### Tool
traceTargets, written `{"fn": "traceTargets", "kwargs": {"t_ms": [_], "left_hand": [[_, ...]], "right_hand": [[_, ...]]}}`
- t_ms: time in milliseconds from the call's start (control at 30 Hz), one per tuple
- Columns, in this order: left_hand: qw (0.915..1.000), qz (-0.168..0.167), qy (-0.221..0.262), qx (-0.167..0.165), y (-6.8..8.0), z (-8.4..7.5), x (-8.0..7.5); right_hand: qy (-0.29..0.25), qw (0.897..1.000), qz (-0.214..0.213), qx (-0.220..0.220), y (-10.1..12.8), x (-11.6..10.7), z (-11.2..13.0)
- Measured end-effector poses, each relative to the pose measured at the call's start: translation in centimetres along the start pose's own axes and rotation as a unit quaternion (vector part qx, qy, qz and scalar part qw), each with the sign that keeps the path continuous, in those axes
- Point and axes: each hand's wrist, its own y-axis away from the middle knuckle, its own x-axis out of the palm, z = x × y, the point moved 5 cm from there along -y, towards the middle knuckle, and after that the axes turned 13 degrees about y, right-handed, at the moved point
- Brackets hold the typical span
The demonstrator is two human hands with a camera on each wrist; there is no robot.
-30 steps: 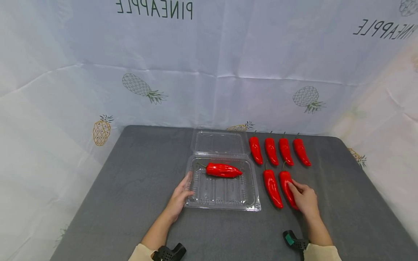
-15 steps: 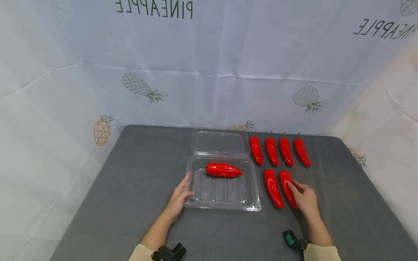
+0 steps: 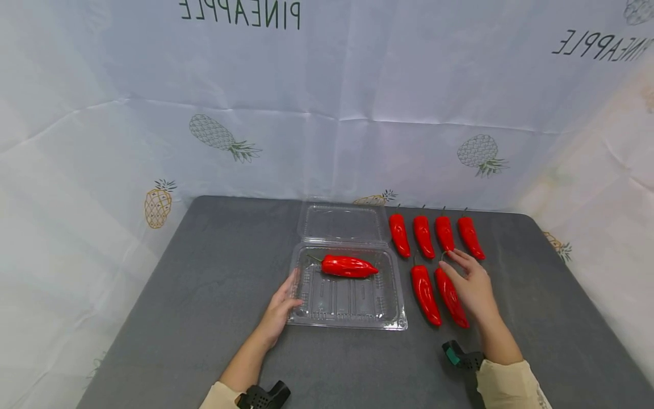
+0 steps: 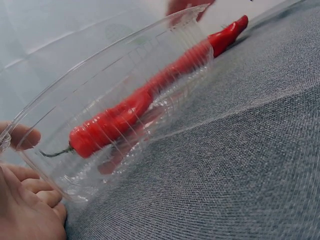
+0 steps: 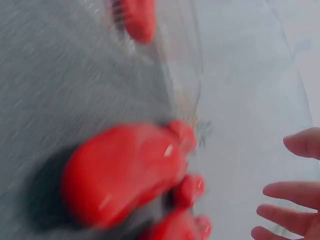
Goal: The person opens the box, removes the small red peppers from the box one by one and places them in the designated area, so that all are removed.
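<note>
A clear plastic clamshell container (image 3: pixel 352 326) lies on the table with its lid folded back. My left hand (image 3: pixel 280 309) holds its left wall, thumb at the rim and fingers outside, as the left wrist view confirms. One red chili pepper (image 3: pixel 349 266) lies crosswise inside, stem to the left. My right hand (image 3: pixel 471 284) hovers over a front-row red pepper (image 3: pixel 452 301), partly covering its upper end. Its fingers (image 5: pixel 287 192) are spread apart in the right wrist view, with nothing between them. Another red pepper (image 3: pixel 426 295) lies just to the left.
Several red peppers stand in a back row, the nearest to the container being a pepper (image 3: pixel 400 236) by the lid (image 3: pixel 343 222). A grey cloth-covered table (image 3: pixel 214 284) lies beneath. Behind it hangs a white curtain (image 3: pixel 327 153) printed with pineapples.
My right hand has let go of the front-row pepper's side and moved up and away toward its stem end, fingers spreading. The left hand and the container have stayed put.
</note>
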Motion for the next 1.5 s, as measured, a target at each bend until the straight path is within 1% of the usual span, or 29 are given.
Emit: {"fn": "traceTargets", "kwargs": {"t_ms": [100, 167, 333, 500, 600, 700, 800, 867, 967, 1100, 1233, 1267, 1433, 1500], "left_hand": [[1.0000, -0.004, -0.003, -0.002, 0.0, 0.1, -0.1], [1.0000, -0.001, -0.003, 0.002, 0.0, 0.0, -0.1], [1.0000, 0.001, -0.002, -0.001, 0.0, 0.0, 0.0], [1.0000, 0.002, 0.002, 0.005, 0.0, 0.0, 0.0], [1.0000, 0.001, 0.000, 0.002, 0.1, 0.0, -0.1], [1.0000, -0.004, 0.000, -0.007, 0.1, 0.1, -0.3], [0.9999, -0.004, 0.009, -0.006, 0.0, 0.1, -0.3], [0.9998, 0.001, 0.017, -0.008, 0.0, 0.1, -0.3], [0.9996, 0.011, 0.026, -0.007, 0.0, 0.1, -0.1], [0.9995, 0.012, 0.027, -0.011, 0.0, 0.1, -0.1], [0.9995, 0.012, 0.027, -0.014, 0.0, 0.1, -0.1], [0.9995, 0.012, 0.026, -0.014, 0.0, 0.1, -0.1], [0.9996, 0.011, 0.021, -0.012, 0.0, 0.1, -0.2], [0.9997, 0.012, 0.021, -0.011, 0.0, 0.1, -0.2]], "right_hand": [[-0.002, 0.999, 0.021, -0.031, -0.4, 0.3, 1.6], [0.005, 0.999, 0.033, -0.039, -0.7, 0.7, 2.4], [0.024, 0.996, 0.059, -0.066, -1.2, 1.9, 4.2], [0.045, 0.986, 0.081, -0.139, -1.5, 3.2, 6.8], [0.065, 0.974, 0.107, -0.186, -1.4, 4.1, 8.8], [0.089, 0.958, 0.143, -0.231, -1.3, 5.1, 10.9], [0.112, 0.939, 0.181, -0.270, -1.1, 6.3, 12.8], [0.132, 0.925, 0.194, -0.299, -1.0, 7.0, 13.8], [0.162, 0.907, 0.209, -0.327, -0.7, 7.9, 15.0], [0.197, 0.893, 0.227, -0.334, -0.6, 9.0, 15.9], [0.229, 0.884, 0.240, -0.330, -0.7, 10.0, 16.5], [0.235, 0.882, 0.240, -0.330, -0.8, 10.2, 16.6], [0.247, 0.883, 0.237, -0.321, -1.1, 11.1, 17.2], [0.251, 0.882, 0.236, -0.322, -1.2, 11.4, 17.3]]}}
